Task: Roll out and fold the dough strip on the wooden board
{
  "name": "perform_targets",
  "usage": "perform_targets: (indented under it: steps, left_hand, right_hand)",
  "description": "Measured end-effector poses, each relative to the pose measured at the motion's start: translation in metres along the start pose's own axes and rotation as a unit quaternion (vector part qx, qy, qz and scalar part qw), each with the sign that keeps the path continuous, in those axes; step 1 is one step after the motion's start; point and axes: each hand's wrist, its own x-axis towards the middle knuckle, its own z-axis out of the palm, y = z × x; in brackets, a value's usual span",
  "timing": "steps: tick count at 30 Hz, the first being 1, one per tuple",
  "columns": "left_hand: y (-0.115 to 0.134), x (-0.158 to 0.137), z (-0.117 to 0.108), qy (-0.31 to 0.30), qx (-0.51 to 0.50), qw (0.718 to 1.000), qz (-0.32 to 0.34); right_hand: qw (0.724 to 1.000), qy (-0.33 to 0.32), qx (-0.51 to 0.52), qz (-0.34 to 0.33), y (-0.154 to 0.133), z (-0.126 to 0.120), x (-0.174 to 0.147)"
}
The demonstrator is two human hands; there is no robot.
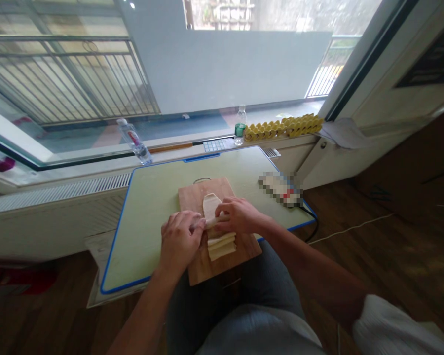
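Observation:
A pale, dough-like sheet lies on the wooden cutting board, its far end flat and its near edge rolled over. My left hand holds the left end of the rolled edge between thumb and fingers. On the right end, my right hand has its fingers curled down and closed on the same roll. Just nearer to me, more pale folded sheets lie layered on the board. The fingers partly hide the roll, so its inside cannot be seen.
The board rests on a pale green table with a blue rim. A pixelated white object with a black cord lies at its right. On the windowsill are two plastic bottles, one left and one centre, a wooden stick and yellow egg trays.

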Motion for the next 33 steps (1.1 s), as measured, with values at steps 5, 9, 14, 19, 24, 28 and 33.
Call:
perform_targets:
  steps: [5, 9, 14, 19, 24, 28, 33]
  left_hand:
    - [0.002, -0.006, 0.009, -0.022, 0.026, 0.999, -0.004]
    - [0.003, -0.001, 0.002, -0.012, 0.052, 0.999, 0.004]
    - [-0.021, 0.003, -0.012, 0.032, 0.082, 0.995, -0.039]
    - [-0.04, -0.002, -0.009, 0.032, 0.025, 0.996, -0.074]
    - [-0.025, 0.0, 0.006, 0.036, -0.068, 0.993, -0.093]
    - [-0.013, 0.002, 0.008, 0.027, -0.056, 0.995, -0.077]
    - [-0.012, 0.008, 0.008, 0.005, 0.005, 0.995, -0.099]
  right_hand:
    - [0.985, 0.093, -0.013, 0.148, -0.009, 0.015, 0.006]
    - [0.973, 0.114, -0.061, 0.189, -0.013, 0.019, 0.013]
    - [0.972, 0.101, -0.079, 0.199, -0.007, 0.019, 0.013]
    - [0.975, 0.102, -0.077, 0.184, -0.004, 0.021, 0.008]
    - [0.97, 0.104, -0.087, 0.2, 0.0, 0.015, 0.001]
    - [0.967, 0.108, -0.087, 0.215, 0.003, 0.008, -0.003]
    - [0.966, 0.087, -0.073, 0.23, -0.002, 0.009, 0.002]
